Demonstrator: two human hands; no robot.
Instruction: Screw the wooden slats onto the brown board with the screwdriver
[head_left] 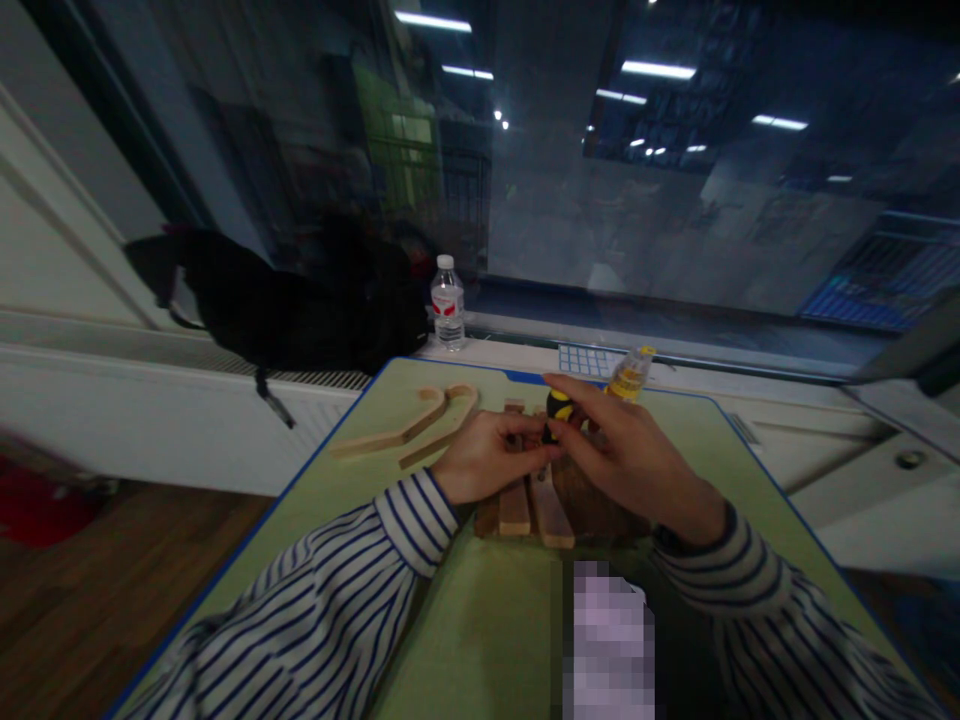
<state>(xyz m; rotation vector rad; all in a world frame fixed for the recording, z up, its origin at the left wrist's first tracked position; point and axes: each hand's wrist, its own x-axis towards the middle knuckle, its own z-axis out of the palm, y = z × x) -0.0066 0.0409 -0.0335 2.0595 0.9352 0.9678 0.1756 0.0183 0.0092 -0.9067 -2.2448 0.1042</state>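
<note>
My right hand (637,455) is closed round the yellow-and-black handle of a screwdriver (557,405), which stands roughly upright over the wooden pieces. Close beside its lower end, my left hand (484,455) has thumb and fingers pinched together; whatever they grip is hidden. Beneath both hands lie two light wooden strips, a left strip (514,510) and a right strip (552,515). They rest on a dark brown wooden board (607,510). The screwdriver's tip is out of sight behind my fingers.
Two hook-shaped wooden pieces (427,415) lie at the left of the green table (450,620). A clear bottle with yellow contents (628,375) stands behind my right hand. On the sill are a water bottle (448,305) and a black bag (300,310). A pixelated patch covers the front.
</note>
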